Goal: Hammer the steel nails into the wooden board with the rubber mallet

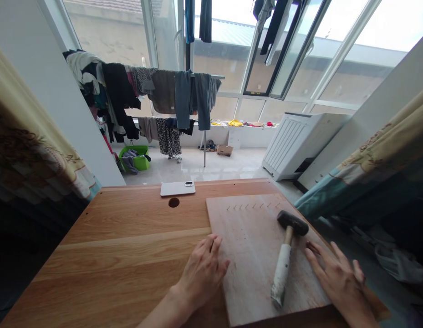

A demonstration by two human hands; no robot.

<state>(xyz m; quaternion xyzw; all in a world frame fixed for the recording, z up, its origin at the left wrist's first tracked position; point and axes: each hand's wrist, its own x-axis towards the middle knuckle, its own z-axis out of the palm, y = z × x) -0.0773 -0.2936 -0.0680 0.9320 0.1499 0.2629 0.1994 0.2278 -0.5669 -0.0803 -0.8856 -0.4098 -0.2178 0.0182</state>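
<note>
Board and hammer on desk, recorded from head view. A pale wooden board (247, 255) is laid on the brown desk (129, 255), toward its right side. Near the far edge of the board, a row of thin nails (246, 206) is seen standing, most of them slightly tilted. The hammer (282, 269) is laid on the right half of the board, its black head pointed away and to the right, its white-wrapped handle directed toward the near edge.

The left hand (206, 262) is placed at the board's left edge, fingers loosely bent; whether the edge is pinched cannot be told. The right hand (339, 271) is held at the board's right edge, fingers spread, fingertips near the hammer head but apart from it; contact with the board cannot be judged.

A phone (177, 188) is placed at the far edge of the desk, just beyond a round hole (173, 202). Beyond the desk, clothes (163, 91) are hung on a rack, and a green basket (142, 162) is set on the floor.
</note>
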